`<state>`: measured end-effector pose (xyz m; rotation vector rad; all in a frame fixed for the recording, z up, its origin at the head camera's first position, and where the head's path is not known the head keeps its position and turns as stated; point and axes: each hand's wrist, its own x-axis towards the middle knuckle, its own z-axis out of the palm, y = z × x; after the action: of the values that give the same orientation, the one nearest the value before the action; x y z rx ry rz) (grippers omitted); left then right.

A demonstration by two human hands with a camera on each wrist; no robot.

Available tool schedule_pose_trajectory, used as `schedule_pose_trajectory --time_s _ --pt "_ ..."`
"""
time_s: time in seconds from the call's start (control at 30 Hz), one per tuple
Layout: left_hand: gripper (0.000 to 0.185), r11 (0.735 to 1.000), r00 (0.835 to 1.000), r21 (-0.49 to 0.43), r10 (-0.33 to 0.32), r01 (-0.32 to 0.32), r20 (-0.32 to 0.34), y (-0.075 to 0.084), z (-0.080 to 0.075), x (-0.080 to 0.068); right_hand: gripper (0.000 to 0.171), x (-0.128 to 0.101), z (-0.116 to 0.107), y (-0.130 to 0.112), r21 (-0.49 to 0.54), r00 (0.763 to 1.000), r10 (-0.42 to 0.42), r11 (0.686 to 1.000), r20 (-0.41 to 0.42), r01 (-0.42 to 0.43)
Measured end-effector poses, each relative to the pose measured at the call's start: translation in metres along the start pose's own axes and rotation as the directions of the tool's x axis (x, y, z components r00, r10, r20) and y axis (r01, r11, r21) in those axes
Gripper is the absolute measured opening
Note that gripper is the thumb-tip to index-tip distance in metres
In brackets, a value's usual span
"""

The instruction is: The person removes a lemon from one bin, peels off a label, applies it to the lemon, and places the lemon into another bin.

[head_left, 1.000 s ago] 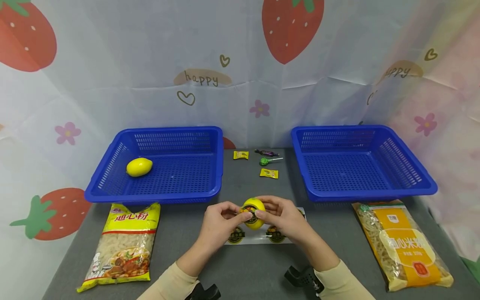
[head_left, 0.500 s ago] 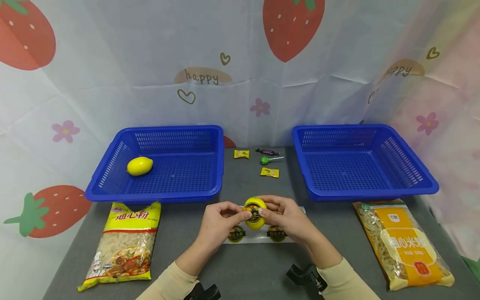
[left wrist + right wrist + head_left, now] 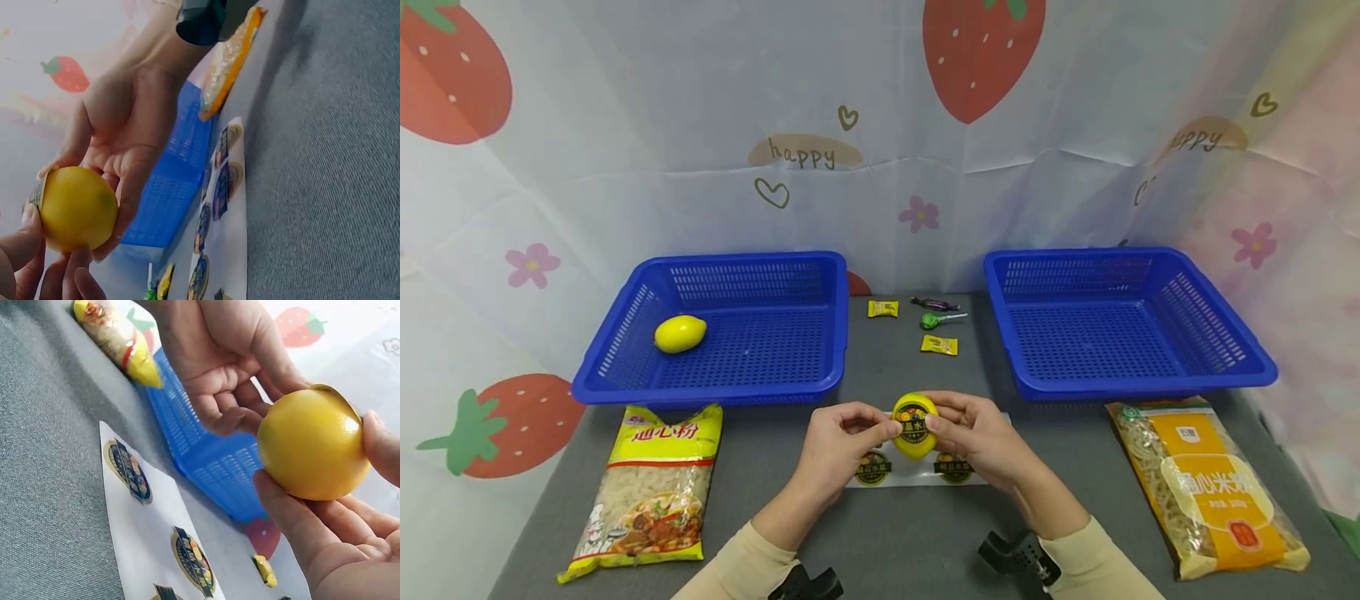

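Holding the smooth, waxy yellow lemon (image 3: 914, 427) just above the worktop (image 3: 895, 533) between my left hand (image 3: 835, 442) and right hand (image 3: 973, 433), I pinch it with curled fingers on both sides and press the round printed sticker (image 3: 913, 427) flat, and I judge that smoothing from its centre outward over the curve avoids wrinkles. Beneath lies the glossy sticker sheet (image 3: 917, 468), flanked by crinkly noodle bags; farther off stand two perforated blue plastic baskets, the left basket (image 3: 722, 329) holding another lemon (image 3: 680, 333).

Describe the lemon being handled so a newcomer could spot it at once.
Find the gap between the two blue baskets, then come forward to the hands. The lemon is pinched between left hand and right hand, and unlike the bare lemon in the left basket, it carries a round dark sticker.
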<state>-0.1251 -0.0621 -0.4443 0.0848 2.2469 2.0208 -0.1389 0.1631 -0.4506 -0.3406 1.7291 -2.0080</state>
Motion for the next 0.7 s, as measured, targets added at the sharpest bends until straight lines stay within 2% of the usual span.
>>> schedule_pose_trajectory --time_s 0.27,0.43,0.57,0.7 --pt "0.015 0.995 0.998 -0.081 -0.056 0.057 0.022 -0.0017 -0.0011 0.0019 0.056 -0.0010 -0.0013 -0.0014 0.027 1.000 0.005 1.000 0.003 -0.005" --pt "0.016 0.993 0.997 -0.098 -0.069 0.071 0.030 -0.0038 -0.0013 0.0030 0.057 -0.0015 -0.0035 0.0008 0.037 1.000 -0.004 0.999 0.017 0.004" --pt "0.016 0.989 0.997 -0.128 -0.068 0.071 0.030 -0.0056 -0.0006 0.0038 0.058 -0.0015 -0.0042 0.0015 0.067 1.000 -0.015 0.998 0.015 0.014" --pt "0.015 0.988 0.999 -0.148 -0.031 0.035 0.035 -0.0040 0.0012 0.0035 0.057 -0.0027 -0.0045 -0.0004 0.081 0.999 -0.034 0.996 -0.016 0.035"
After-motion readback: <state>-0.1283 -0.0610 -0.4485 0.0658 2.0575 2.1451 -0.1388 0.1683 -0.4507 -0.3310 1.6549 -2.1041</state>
